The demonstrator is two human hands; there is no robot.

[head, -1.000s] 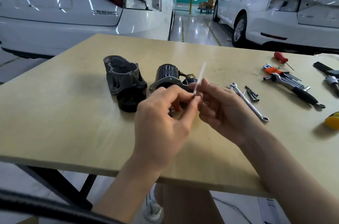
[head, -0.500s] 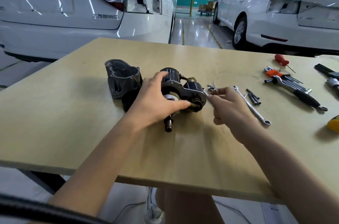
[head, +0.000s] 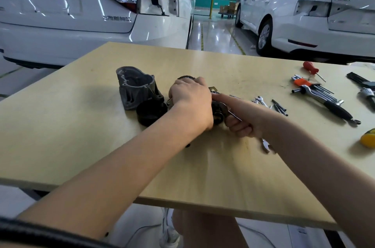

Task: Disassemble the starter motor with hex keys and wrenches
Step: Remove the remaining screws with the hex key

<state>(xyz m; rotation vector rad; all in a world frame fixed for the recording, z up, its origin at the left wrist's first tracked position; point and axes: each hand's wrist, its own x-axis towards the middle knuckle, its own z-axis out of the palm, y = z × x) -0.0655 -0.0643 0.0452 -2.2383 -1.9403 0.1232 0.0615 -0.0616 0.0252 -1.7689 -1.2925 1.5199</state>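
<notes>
Since half a second ago my left hand (head: 190, 99) has slid fully over the starter motor (head: 218, 114) at table (head: 81, 136) centre, gripping it; I see only dark metal. My right hand (head: 241, 118) clasps a wrench (head: 265, 146) against it.

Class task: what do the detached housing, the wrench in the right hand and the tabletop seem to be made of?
Housing: probably cast metal, with a dull, rough grey surface.
Wrench: likely polished steel, bright and shiny.
Tabletop: looks like wood board, pale tan and matte, with a layered edge.
</notes>
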